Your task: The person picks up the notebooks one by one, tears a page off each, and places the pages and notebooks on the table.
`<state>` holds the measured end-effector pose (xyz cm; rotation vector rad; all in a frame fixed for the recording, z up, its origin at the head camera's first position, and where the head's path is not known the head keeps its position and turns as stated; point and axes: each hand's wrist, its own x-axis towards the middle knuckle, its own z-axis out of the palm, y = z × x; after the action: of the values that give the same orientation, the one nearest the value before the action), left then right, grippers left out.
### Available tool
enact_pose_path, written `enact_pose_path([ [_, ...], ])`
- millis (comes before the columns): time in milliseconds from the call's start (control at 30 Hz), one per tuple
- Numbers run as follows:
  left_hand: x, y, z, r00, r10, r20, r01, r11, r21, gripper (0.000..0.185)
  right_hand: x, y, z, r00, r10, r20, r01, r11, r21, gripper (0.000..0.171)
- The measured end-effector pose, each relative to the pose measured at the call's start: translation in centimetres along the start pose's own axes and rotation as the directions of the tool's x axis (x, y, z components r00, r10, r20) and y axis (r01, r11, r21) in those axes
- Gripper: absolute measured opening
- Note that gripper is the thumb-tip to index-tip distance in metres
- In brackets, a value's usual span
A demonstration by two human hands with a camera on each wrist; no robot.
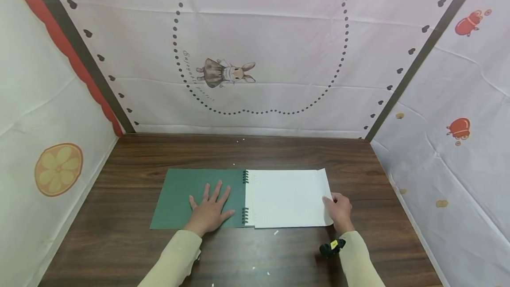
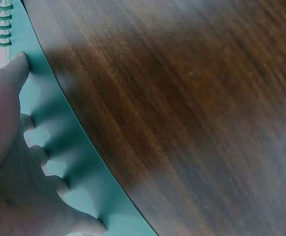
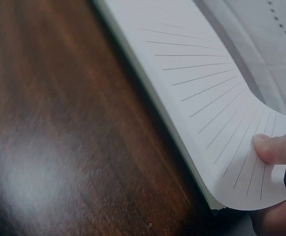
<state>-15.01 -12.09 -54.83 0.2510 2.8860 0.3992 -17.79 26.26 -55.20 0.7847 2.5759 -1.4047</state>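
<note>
A spiral notebook lies spread on the wooden table, its green cover [image 1: 175, 194] to the left and a white lined page [image 1: 287, 198] to the right of the dark green coil binding [image 1: 245, 216]. My left hand [image 1: 209, 214] presses flat on the cover with fingers spread, the thumb close to the coil. At the page's right edge my right hand [image 1: 338, 211] pinches the paper between thumb and fingers. In the right wrist view the lined page [image 3: 197, 73] curves upward at its end, under the thumb [image 3: 271, 147]. Parts of the right fingers are hidden behind the paper.
The brown wooden table [image 1: 239, 256] carries several small white scraps, some near its front. A black device with a yellow label [image 1: 332, 247] is at the right wrist. Printed white cloth walls [image 1: 279, 56] enclose the table at the back and both sides.
</note>
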Motion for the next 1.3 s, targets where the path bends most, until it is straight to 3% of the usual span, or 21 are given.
enact_pose_path([
  [667, 0.1, 0.5, -0.1, 1.000, 0.000, -0.014, 0.000, 1.000, -0.007, 0.073, -0.1, 0.7, -0.5, 0.999, -0.030, 0.025, 0.029, 0.998, 0.052, 0.042],
  [967, 0.3, 0.1, 0.1, 0.998, -0.004, -0.065, 0.000, 0.998, -0.055, 0.074, -0.2, 1.2, -0.5, 0.998, -0.063, 0.017, 0.061, 0.993, 0.100, 0.042],
  [1300, 0.6, 0.4, 0.2, 0.986, -0.017, -0.168, 0.005, 0.997, -0.071, 0.063, -2.1, 1.0, -1.1, 0.996, -0.086, 0.012, 0.081, 0.966, 0.245, 0.040],
])
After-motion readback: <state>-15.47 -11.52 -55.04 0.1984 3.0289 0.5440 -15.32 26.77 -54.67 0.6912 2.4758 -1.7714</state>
